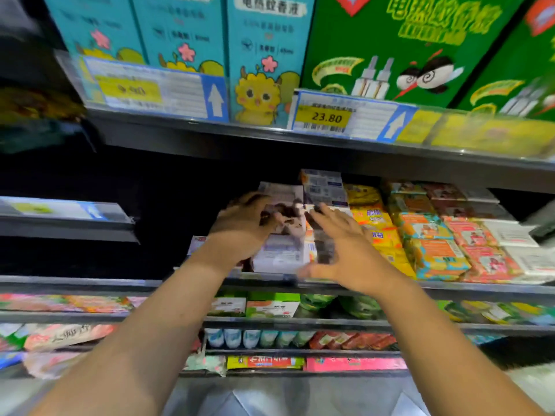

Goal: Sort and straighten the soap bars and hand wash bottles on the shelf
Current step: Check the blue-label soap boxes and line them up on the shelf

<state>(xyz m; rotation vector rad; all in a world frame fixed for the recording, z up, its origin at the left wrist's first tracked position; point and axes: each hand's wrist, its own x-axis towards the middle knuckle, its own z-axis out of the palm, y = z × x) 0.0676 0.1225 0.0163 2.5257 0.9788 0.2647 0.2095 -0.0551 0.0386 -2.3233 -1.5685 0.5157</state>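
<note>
Both my hands reach onto the middle shelf (450, 288). My left hand (240, 226) grips a stack of white and purple soap boxes (282, 250) from the left side, fingers curled over its top. Just right of that stack, my right hand (339, 247) has straight, spread fingers that touch the neighbouring boxes (322, 190). Motion blur hides the exact contact. Further right lie rows of yellow soap bars (375, 223), orange and teal soap packs (432, 244), pink packs (480, 250) and white packs (516, 235).
The upper shelf carries tall teal boxes (264, 55) and green boxes (399, 46) behind price tags (326, 117). Left of the soap stack the middle shelf is dark. Lower shelves hold green boxes (271, 304), small bottles (234, 337) and flat packs (69, 334).
</note>
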